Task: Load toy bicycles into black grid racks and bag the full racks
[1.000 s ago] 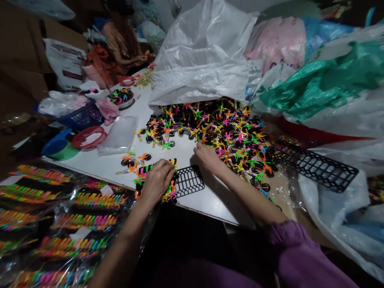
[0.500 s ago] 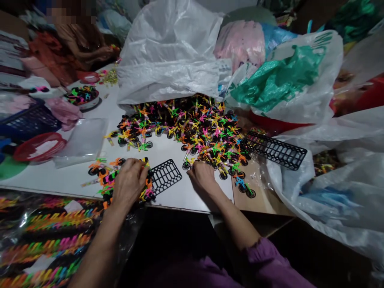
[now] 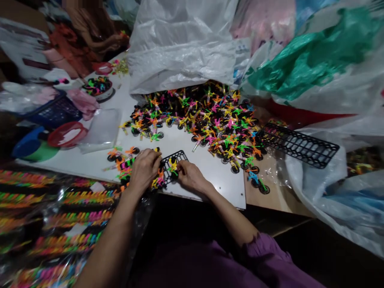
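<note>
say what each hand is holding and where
The right hand has its fingertips at a yellow toy bicycle in the black plastic grid, but a firm hold cannot be told. The left hand covers more toy bicycles; its grip is hidden.

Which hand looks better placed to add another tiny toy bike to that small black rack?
Probably the right hand: its fingertips are at the black rack, beside a toy bike, with the big pile just beyond. The left hand is busy over a cluster of bikes.
</note>
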Demonstrator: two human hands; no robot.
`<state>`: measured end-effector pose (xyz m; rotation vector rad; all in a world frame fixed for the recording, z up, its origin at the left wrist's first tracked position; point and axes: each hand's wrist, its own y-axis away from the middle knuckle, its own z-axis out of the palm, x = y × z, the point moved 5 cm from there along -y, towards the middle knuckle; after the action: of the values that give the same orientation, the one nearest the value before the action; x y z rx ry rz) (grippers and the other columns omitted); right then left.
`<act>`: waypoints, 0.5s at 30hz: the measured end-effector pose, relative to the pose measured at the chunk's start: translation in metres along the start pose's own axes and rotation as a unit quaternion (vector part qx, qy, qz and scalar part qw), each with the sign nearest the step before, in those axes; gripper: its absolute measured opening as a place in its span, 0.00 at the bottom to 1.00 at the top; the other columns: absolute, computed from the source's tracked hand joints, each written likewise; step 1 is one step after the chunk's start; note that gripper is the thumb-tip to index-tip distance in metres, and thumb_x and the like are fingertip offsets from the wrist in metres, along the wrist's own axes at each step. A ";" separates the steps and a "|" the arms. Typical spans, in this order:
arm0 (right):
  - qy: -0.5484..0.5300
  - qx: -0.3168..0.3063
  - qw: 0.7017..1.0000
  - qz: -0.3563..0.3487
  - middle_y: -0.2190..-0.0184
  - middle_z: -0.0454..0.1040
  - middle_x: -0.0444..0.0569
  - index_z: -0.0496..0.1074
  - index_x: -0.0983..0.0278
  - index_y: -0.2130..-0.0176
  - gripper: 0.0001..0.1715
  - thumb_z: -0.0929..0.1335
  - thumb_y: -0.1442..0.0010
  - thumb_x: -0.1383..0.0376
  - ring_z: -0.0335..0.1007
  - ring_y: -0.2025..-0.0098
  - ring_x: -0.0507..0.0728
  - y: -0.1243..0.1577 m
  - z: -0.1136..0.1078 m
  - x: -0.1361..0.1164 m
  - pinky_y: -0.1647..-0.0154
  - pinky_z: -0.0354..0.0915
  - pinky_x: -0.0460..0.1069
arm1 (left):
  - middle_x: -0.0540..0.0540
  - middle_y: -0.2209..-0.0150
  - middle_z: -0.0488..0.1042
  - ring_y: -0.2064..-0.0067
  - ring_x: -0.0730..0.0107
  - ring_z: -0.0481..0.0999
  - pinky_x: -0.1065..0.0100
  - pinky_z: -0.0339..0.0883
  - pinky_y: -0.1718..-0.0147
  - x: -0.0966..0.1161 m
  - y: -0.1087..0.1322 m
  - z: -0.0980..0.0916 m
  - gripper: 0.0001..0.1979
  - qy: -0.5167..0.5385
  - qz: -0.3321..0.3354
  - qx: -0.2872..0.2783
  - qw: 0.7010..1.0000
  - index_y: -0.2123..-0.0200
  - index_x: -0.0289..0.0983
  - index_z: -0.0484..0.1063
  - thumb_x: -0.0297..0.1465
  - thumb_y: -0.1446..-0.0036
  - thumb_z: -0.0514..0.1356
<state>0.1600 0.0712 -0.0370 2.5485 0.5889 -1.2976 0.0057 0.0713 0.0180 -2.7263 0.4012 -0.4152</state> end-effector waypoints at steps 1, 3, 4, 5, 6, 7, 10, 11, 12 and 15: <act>-0.019 -0.008 1.000 -0.003 0.76 0.67 0.41 0.66 0.64 0.67 0.08 0.62 0.51 0.72 0.59 0.75 0.49 -0.001 0.007 -0.002 0.73 0.53 0.43 | 0.44 0.67 0.71 0.63 0.64 0.70 0.65 0.64 0.61 0.000 0.000 0.000 0.10 0.003 -0.005 -0.007 1.000 0.64 0.34 0.71 0.32 0.42 0.52; -0.048 -0.002 0.999 -0.003 0.77 0.65 0.40 0.65 0.64 0.69 0.08 0.60 0.51 0.73 0.58 0.76 0.49 -0.001 0.015 -0.004 0.74 0.53 0.43 | 0.44 0.66 0.71 0.61 0.64 0.70 0.65 0.64 0.60 0.000 0.000 0.001 0.10 0.009 -0.013 -0.017 1.000 0.63 0.34 0.71 0.31 0.42 0.52; -0.061 0.003 0.998 -0.005 0.77 0.65 0.40 0.64 0.64 0.69 0.09 0.59 0.51 0.73 0.58 0.76 0.49 -0.001 0.018 -0.004 0.74 0.53 0.43 | 0.44 0.66 0.71 0.61 0.64 0.70 0.65 0.64 0.60 -0.001 0.000 0.001 0.10 0.011 -0.016 -0.019 1.000 0.63 0.34 0.71 0.30 0.42 0.52; -0.070 0.004 0.998 -0.010 0.77 0.64 0.40 0.63 0.64 0.69 0.09 0.59 0.51 0.74 0.58 0.76 0.49 -0.001 0.021 -0.005 0.74 0.53 0.43 | 0.44 0.66 0.71 0.61 0.64 0.69 0.65 0.64 0.60 -0.001 0.000 0.002 0.10 0.011 -0.017 -0.020 1.000 0.63 0.34 0.71 0.30 0.42 0.52; -0.072 -0.001 0.997 -0.018 0.77 0.64 0.40 0.63 0.64 0.68 0.09 0.59 0.51 0.74 0.58 0.76 0.49 -0.001 0.024 -0.005 0.74 0.53 0.43 | 0.44 0.66 0.71 0.61 0.64 0.69 0.64 0.64 0.60 -0.002 0.000 0.002 0.10 0.010 -0.019 -0.020 1.000 0.63 0.34 0.71 0.30 0.42 0.52; -0.065 -0.008 0.997 -0.029 0.76 0.64 0.41 0.63 0.63 0.68 0.09 0.59 0.51 0.73 0.58 0.75 0.50 0.000 0.027 -0.006 0.74 0.53 0.43 | 0.44 0.66 0.71 0.61 0.64 0.69 0.64 0.64 0.60 -0.002 0.000 0.003 0.10 0.008 -0.020 -0.021 1.000 0.63 0.34 0.71 0.30 0.42 0.52; 0.012 -0.003 0.998 -0.058 0.73 0.66 0.43 0.63 0.64 0.68 0.10 0.59 0.51 0.74 0.60 0.72 0.52 0.002 0.035 -0.009 0.71 0.55 0.44 | 0.43 0.66 0.71 0.61 0.63 0.69 0.63 0.64 0.60 -0.002 -0.002 0.001 0.10 0.005 -0.020 -0.032 0.999 0.63 0.33 0.71 0.30 0.42 0.52; 0.039 0.001 0.997 -0.062 0.72 0.67 0.45 0.63 0.64 0.67 0.11 0.59 0.51 0.75 0.61 0.70 0.52 0.003 0.036 -0.009 0.70 0.55 0.45 | 0.43 0.66 0.71 0.61 0.63 0.69 0.63 0.64 0.59 -0.001 -0.002 -0.001 0.11 0.006 -0.015 -0.037 0.999 0.62 0.33 0.71 0.30 0.42 0.52; 0.062 0.001 0.996 -0.064 0.70 0.67 0.46 0.64 0.64 0.66 0.13 0.58 0.51 0.75 0.62 0.69 0.53 0.005 0.037 -0.009 0.69 0.56 0.45 | 0.43 0.65 0.71 0.61 0.63 0.69 0.63 0.64 0.59 0.002 -0.001 -0.006 0.11 0.006 -0.010 -0.038 0.999 0.61 0.33 0.71 0.31 0.41 0.51; 0.104 -0.015 0.992 -0.066 0.67 0.69 0.47 0.63 0.63 0.62 0.17 0.58 0.52 0.76 0.64 0.65 0.54 0.008 0.040 -0.010 0.67 0.57 0.46 | 0.41 0.61 0.71 0.57 0.62 0.69 0.62 0.64 0.56 0.013 0.009 -0.026 0.13 0.007 -0.001 -0.003 1.000 0.57 0.33 0.69 0.33 0.41 0.52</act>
<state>0.1293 0.0467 -0.0516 2.6792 0.8235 -1.0567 0.0070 0.0515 0.0408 -2.7310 0.4054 -0.4349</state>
